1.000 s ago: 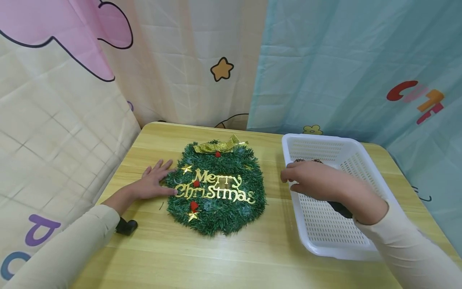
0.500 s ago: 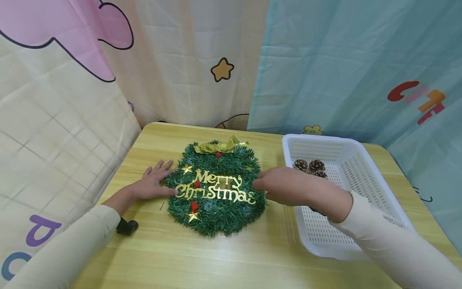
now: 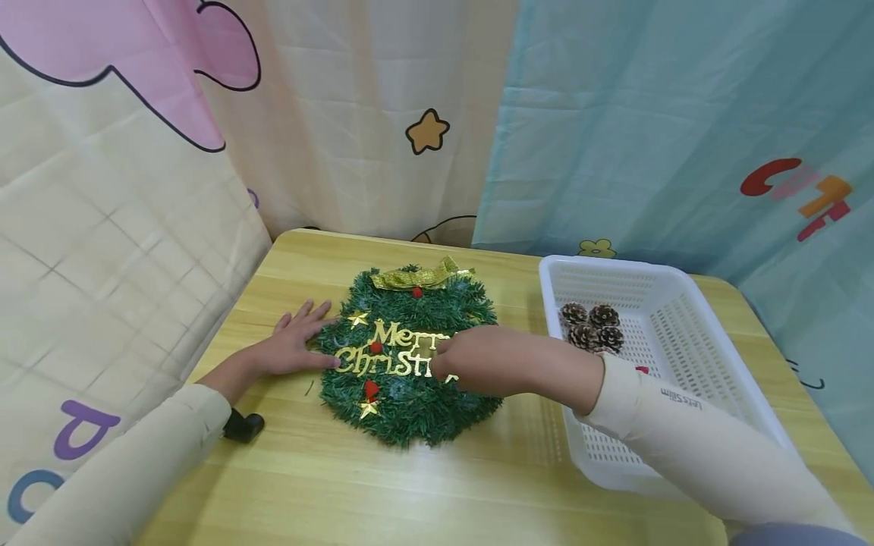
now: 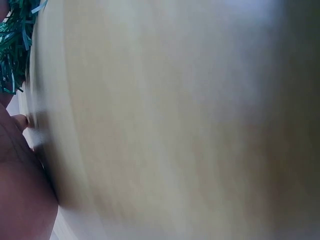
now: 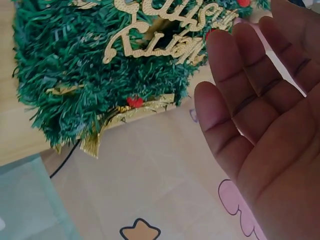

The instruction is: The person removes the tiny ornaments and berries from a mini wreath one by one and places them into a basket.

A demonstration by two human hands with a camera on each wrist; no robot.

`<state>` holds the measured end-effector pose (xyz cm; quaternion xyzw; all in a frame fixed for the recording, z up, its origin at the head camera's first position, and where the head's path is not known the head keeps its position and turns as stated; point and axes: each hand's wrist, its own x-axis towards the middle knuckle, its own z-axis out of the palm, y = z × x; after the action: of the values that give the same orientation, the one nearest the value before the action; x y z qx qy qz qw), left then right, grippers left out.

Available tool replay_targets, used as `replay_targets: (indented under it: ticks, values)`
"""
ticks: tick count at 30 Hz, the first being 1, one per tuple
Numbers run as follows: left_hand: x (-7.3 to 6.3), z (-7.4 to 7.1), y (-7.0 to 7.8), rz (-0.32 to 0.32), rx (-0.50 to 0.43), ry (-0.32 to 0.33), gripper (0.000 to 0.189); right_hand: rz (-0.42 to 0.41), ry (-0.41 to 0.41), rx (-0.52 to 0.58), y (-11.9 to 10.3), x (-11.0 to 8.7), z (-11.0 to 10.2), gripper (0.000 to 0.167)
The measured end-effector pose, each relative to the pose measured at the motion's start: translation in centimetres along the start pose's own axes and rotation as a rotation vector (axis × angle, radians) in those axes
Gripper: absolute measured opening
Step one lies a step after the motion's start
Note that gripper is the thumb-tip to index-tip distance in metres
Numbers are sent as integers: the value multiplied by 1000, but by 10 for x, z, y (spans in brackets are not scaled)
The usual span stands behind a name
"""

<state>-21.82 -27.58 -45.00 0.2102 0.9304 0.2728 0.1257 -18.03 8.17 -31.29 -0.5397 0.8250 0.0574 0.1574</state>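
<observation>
While left hand point(image 3: 290, 349) touches wreath point(image 3: 410, 398), right hand point(image 3: 483, 360) overlies it; contact unclear

Head view: gold lettering point(image 3: 403, 364) — end letters behind right hand point(image 3: 485, 360) | basket point(image 3: 690, 341) by right edge of worktop point(image 3: 423, 500) — partly under sleeve point(image 3: 717, 432) | near edge cut off

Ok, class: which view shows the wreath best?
The head view: nearly the whole wreath shows, though the right hand covers part. The right wrist view cuts it off; the left wrist view catches only an edge.
</observation>
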Motion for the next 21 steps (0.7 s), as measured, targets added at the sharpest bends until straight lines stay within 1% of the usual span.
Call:
replay_targets:
  ticks: [9,16,21]
  values:
    - [1,0,0,-4,5,-5,89,-88,-14,196,9,32,1,16]
    - [1,1,0,-11,8,-7,90,-127,-15,242,10,59,3,17]
    - [2,1,-1,-13,9,-6,90,-169,-6,269,10,79,6,13]
